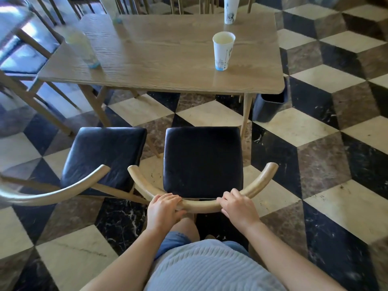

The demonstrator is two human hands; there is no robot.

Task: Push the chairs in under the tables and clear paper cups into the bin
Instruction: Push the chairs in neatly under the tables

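1. Left hand [165,206] and right hand [237,206]: both grasped the curved backrest [199,206] of the near chair [202,160], which stood well clear of the bench [168,80].
2. Risk: a skewed push would likely knock the right bench leg [244,114] or the neighbouring chair [105,152] just beside on the left.
3. Risk: a jolt to the bench could tip the upright paper cup [223,51]; a second cup [230,11] stood farther off.
4. Open room: bare floor between seat and bench edge.
5. Bin [268,108]: on the floor under the bench's right corner.
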